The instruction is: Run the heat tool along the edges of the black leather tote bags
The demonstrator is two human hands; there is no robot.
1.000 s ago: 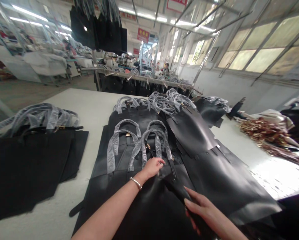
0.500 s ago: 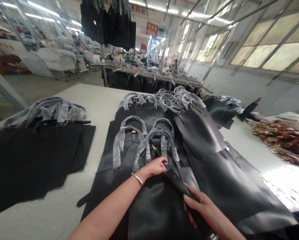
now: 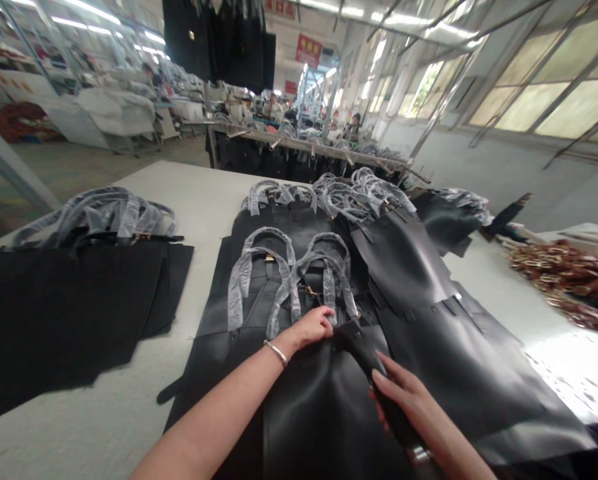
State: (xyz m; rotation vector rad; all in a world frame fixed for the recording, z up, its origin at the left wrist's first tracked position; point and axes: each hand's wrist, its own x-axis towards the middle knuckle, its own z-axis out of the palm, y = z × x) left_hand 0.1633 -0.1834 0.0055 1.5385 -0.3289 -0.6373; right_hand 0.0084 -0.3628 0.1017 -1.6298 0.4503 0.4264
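Note:
A black leather bag panel [image 3: 303, 413] lies on top of the pile in front of me, its upper edge bent over between my hands. My left hand [image 3: 315, 325] is closed at that edge, thumb and fingers pinched together, with a metal bangle [image 3: 275, 352] on the wrist. Lower and to the right, my right hand [image 3: 399, 390] wraps round the folded edge, thumb on top and fingers underneath. Just beyond my left hand are plastic-wrapped bag handles [image 3: 285, 310] and a gold-coloured clasp [image 3: 309, 290].
More black bag pieces [image 3: 403, 253] with wrapped handles lie behind and to the right. Another stack [image 3: 69, 313] sits on the pale table [image 3: 169, 187] at left. Brown straps with gold-coloured hardware [image 3: 563, 267] are heaped at right. Black bags [image 3: 219, 47] hang beyond the table.
The folded edge near my left hand has shifted slightly upward and looks more curved. Both hands keep their grip on the panel. The view has tilted down a little.

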